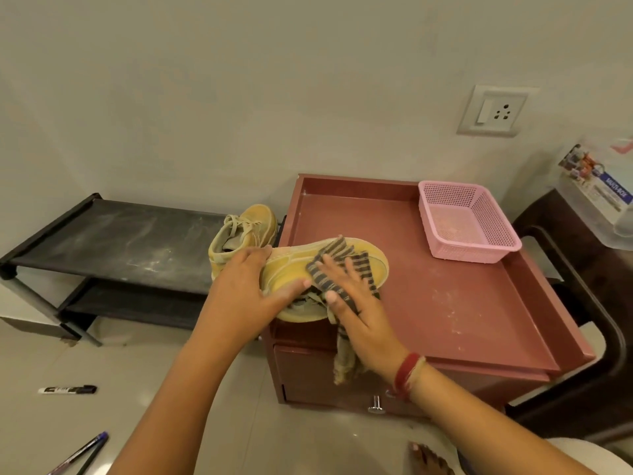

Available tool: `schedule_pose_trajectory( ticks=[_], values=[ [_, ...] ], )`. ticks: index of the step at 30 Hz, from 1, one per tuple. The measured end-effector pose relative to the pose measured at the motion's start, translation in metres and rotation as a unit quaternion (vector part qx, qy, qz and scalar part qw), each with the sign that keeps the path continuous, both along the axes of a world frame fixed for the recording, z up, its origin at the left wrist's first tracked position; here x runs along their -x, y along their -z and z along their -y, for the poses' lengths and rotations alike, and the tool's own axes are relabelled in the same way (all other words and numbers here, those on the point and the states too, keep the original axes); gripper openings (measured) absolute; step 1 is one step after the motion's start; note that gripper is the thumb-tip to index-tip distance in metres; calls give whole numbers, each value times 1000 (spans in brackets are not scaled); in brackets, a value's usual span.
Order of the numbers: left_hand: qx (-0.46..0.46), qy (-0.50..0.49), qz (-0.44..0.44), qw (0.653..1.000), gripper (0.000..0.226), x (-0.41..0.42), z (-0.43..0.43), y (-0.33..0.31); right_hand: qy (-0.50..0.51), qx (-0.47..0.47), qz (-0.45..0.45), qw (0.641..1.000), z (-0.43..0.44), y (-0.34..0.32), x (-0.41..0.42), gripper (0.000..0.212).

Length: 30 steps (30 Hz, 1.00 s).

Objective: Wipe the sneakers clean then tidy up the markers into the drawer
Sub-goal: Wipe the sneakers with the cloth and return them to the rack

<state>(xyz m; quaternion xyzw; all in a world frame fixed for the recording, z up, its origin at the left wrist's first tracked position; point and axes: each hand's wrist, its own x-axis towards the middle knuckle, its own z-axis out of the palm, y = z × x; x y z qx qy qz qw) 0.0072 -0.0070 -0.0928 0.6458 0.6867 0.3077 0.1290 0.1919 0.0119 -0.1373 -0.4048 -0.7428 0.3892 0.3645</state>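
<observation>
A dusty yellow sneaker [287, 269] lies on its side at the red cabinet's [445, 303] front-left corner, a striped cloth [337, 255] draped over it. Its mate [239, 231] stands just left of the cabinet. A marker [67, 389] lies on the floor [171, 389], well left.

- A yellow sneaker [291, 269] lies on its side over the front-left corner of the red worktop [445, 303].
- The left hand [239, 286] grips its heel end.
- The right hand [356, 303] presses a striped cloth [342, 255] flat on its upper, fingers spread.
- A second sneaker [246, 228] stands on the black shoe rack [120, 241], just left of the worktop.
- A pink basket [469, 255] sits at the worktop's back-right corner.
- A drawer [325, 382] with a metal knob [376, 404] is below the worktop's front edge.
- A black marker [66, 389] lies on the floor, well left of the worktop.
</observation>
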Motion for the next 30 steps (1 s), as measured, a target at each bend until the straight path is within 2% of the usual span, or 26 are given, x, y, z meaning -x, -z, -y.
schedule_pose_trajectory(
  ticks=[3,7,11,12,16,20,23,25,28,30],
  values=[
    [0,7,-9,1000,101,0,2,1,-44,-5,-23,999,4,2,-9,39],
    [-6,-22,0,1000,90,-2,2,1,82,42,23,995,-23,3,-15,38],
    [-2,-16,11,1000,96,0,2,-2,-40,-13,-32,999,9,8,-2,40],
    [-2,-13,10,1000,98,1,3,-2,-45,-11,-29,998,6,9,-7,39],
    [-2,-26,6,1000,96,0,2,-2,53,44,1,998,-17,6,-17,37],
    [-3,-21,3,1000,102,1,1,-3,-48,8,-25,999,-2,9,-9,38],
    [-6,-24,-1,1000,100,1,2,-2,33,41,-6,999,-22,7,-19,35],
    [-11,-22,-1,1000,101,2,1,-3,29,24,-2,999,-16,3,-12,36],
    [-7,-5,11,1000,102,5,1,-4,-67,-62,-2,996,3,7,-5,40],
    [-10,-1,9,1000,101,6,2,-4,-15,-51,20,998,-13,11,-16,40]
  ],
)
